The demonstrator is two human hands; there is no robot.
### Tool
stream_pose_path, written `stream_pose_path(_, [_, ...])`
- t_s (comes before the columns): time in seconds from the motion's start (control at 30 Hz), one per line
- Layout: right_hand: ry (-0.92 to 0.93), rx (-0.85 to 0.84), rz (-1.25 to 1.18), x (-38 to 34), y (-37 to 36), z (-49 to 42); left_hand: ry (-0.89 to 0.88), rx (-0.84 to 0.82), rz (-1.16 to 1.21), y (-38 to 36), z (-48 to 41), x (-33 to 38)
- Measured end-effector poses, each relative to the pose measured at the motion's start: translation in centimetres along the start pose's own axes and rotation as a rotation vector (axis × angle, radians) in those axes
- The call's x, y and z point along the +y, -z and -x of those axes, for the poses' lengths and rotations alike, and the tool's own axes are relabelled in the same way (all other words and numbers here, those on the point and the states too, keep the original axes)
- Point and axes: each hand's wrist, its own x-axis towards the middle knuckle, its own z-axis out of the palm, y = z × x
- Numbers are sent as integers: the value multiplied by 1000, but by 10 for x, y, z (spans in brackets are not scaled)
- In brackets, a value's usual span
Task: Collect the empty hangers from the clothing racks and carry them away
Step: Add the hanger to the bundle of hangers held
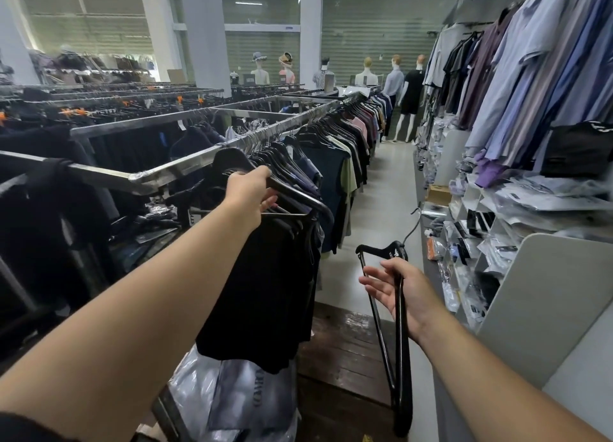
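Item: black hanger (pixel 396 335), empty, hanging in the right hand (pixel 403 295) over the aisle; fingers half-spread, thumb and palm pinching it loosely. Long axis running near vertical, hook (pixel 413 224) pointing up and away. Second hanger (pixel 298 194) at the rack rail (pixel 185 168); left hand (pixel 253 189) curling closed around its shoulder. Risk: loose right grip letting the hanger slip; hook snagging neighbouring shirts (pixel 335 163) while lifting off. Shelves (pixel 497 216) standing to the right.
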Motion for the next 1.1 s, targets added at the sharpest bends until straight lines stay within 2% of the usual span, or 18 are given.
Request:
stream_pose_path(0.23, [50,-68,-8,-25,7,-13,-141,-239,-200,-61,72,-20])
stream_pose_path(0.47, [128,-150,86,-62,17,-29,-108,-511,-428,-109,119,-61])
stream_pose_path(0.8, [176,41,155,-84,2,-55,-112,-611,-605,-142,109,-99])
stream_pose_path(1.1, [101,51,77,-66,-22,-138,-113,-615,-605,-148,19,-112])
